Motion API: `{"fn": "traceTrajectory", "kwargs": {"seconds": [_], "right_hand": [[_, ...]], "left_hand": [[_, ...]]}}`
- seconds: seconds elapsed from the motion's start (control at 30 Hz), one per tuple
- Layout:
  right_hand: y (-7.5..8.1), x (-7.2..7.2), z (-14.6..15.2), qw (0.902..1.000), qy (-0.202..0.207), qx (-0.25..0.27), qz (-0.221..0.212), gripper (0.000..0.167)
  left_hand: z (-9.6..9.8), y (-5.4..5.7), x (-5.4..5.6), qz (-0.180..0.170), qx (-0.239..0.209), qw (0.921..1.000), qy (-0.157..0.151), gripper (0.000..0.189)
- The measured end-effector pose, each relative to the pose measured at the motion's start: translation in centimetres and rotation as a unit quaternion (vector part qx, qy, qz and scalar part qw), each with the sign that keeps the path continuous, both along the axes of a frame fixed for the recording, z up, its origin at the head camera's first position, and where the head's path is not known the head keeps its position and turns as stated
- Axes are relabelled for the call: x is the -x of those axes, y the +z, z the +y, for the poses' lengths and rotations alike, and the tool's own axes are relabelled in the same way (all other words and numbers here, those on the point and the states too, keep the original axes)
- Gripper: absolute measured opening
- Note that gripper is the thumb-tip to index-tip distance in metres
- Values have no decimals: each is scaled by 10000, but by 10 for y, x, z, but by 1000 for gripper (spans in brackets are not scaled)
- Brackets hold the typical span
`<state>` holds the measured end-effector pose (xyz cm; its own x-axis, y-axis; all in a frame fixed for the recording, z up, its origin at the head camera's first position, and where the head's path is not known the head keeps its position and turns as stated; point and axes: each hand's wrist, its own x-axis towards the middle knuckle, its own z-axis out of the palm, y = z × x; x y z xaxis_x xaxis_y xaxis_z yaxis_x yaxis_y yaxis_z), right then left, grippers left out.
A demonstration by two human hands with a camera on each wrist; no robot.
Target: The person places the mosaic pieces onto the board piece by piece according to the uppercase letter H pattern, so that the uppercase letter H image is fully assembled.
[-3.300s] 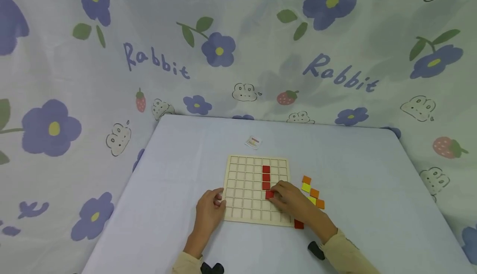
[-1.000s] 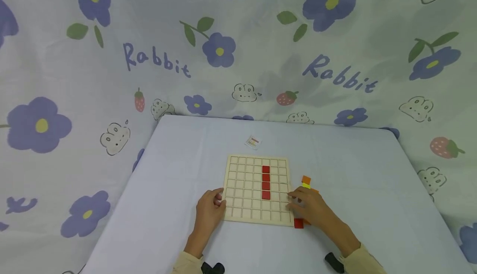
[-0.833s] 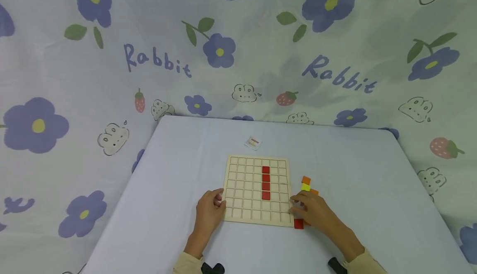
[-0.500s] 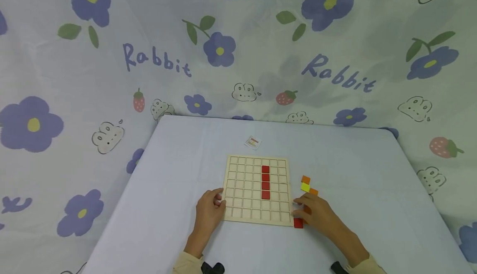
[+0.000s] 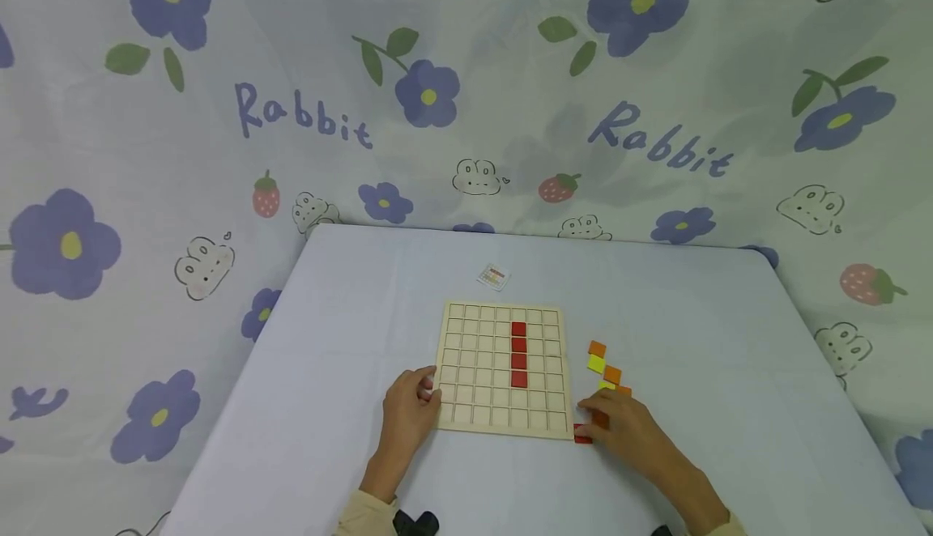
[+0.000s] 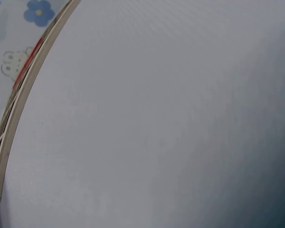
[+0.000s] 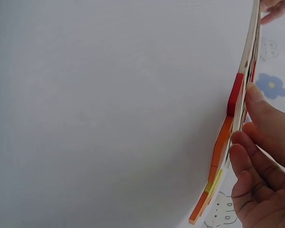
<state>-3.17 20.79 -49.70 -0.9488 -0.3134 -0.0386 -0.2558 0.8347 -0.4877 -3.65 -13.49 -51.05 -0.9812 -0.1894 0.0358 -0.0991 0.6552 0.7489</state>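
A wooden grid board [image 5: 474, 414] lies on the table, with several red tiles [image 5: 519, 345] set in one column of its cells. My left hand [image 5: 410, 406] holds the board's left edge, thumb and fingertips at the rim; the left wrist view catches only a sliver of a fingertip. Beyond the right edge, my right hand [image 5: 627, 431] hovers over loose tiles with thumb and fingers apart. Its thumb overlaps a loose red tile [image 5: 582, 429] by the board's lower right corner. In the right wrist view, the thumb [image 7: 256, 97] is near that tile, and the other fingers bend loosely.
Loose orange tiles [image 5: 612, 375] and yellow tiles [image 5: 596, 363] run in a staggered line right of the board, partly under the right hand. A small printed card [image 5: 494, 277] lies behind the board. The white table [image 5: 350, 309] meets a flowered curtain [image 5: 510, 115] at the back.
The right hand has let go of a red tile, now in the column on the board, and has moved right and nearer to the loose red tile. The left hand has stayed put.
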Motion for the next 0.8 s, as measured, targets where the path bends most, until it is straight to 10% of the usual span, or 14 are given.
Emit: {"fn": "traceTrajectory", "kwargs": {"seconds": [0.8], "right_hand": [[-4, -12, 11, 9997, 54, 182, -174, 33]], "left_hand": [[1, 1, 0, 79, 115, 9999, -23, 35]]}}
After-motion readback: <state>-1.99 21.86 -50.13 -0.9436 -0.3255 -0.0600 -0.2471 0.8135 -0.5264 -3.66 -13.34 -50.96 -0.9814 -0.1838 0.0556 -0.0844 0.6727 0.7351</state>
